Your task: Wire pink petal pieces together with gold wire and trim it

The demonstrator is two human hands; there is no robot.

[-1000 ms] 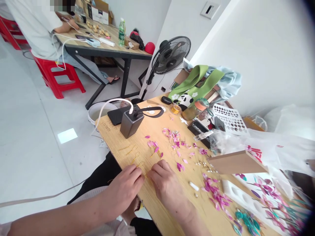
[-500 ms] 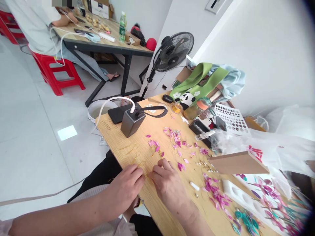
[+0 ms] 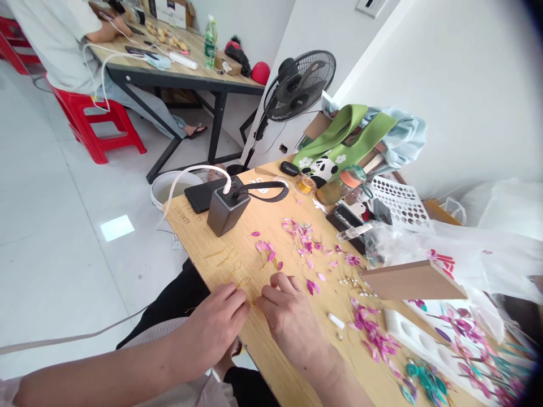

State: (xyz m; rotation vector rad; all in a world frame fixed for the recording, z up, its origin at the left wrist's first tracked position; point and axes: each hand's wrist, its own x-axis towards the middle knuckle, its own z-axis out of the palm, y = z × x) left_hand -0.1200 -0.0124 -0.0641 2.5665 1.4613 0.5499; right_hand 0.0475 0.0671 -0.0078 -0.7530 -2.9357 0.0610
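Close together over the table's near edge, my two hands pinch thin gold wire. My left hand point(image 3: 224, 319) is closed, thumb against fingers, and a bit of wire pokes out on its left. My right hand point(image 3: 288, 316) is also closed, its thumb and forefinger at the short wire stretch between the hands. Most of the held wire is hidden by my fingers. Just beyond lie several twisted gold wire pieces point(image 3: 229, 258), some with loops. A small cluster of pink petals on gold stems point(image 3: 267, 250) rests past my right hand.
A grey power block point(image 3: 228, 212) and a black phone point(image 3: 203, 195) stand at the far left corner. Loose pink petals point(image 3: 375, 333), teal pieces point(image 3: 428, 381) and a white palette point(image 3: 418, 339) lie to the right. A fan point(image 3: 299, 87) and another person's arm point(image 3: 108, 31) are farther back.
My hands keep nearly the same place and grip. The view has shifted very slightly; nothing on the table has visibly moved.
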